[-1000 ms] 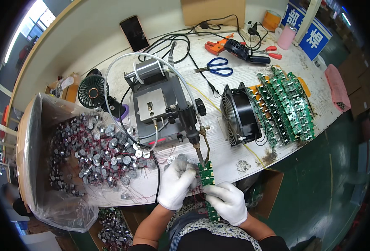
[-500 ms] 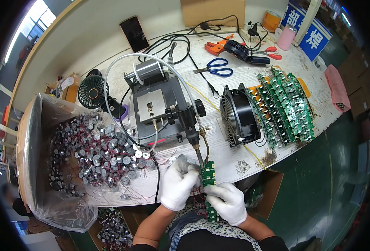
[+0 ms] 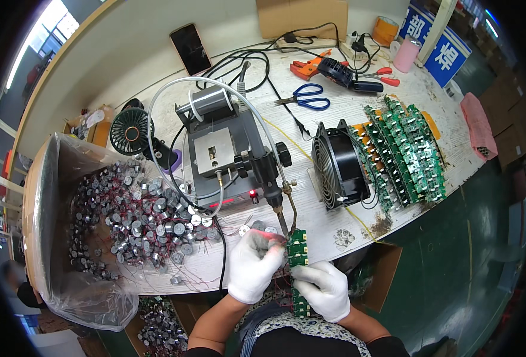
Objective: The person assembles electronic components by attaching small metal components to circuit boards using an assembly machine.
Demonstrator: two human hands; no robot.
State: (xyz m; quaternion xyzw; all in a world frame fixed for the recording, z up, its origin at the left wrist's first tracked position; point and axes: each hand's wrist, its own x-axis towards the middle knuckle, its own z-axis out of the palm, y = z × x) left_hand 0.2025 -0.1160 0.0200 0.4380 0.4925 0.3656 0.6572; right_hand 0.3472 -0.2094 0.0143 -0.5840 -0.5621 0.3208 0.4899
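My right hand [image 3: 323,291], in a white glove, grips a long green circuit board strip [image 3: 298,254] along its right edge. The board points away from me over the table's front edge. My left hand [image 3: 253,266], also gloved, is closed in a pinch at the board's far left corner; what its fingers hold is too small to make out. Right above that corner, the soldering iron [image 3: 279,213] points down from its stand, with a bent brass feed tube [image 3: 294,208] beside it. A red glow falls on the left fingertips. Small round motors [image 3: 258,225] lie just beyond them.
The soldering machine [image 3: 215,152] with its solder spool stands ahead. At left, a lined box [image 3: 39,238] spills motors [image 3: 155,223] with red wires. A black fan [image 3: 340,166] and rows of boards [image 3: 409,154] are at right. Blue scissors [image 3: 310,97] lie farther back.
A red light has come on at the front of the soldering machine, and a red glow now shows on my left fingers. The left fingers have shifted slightly; the right hand stays on the board.
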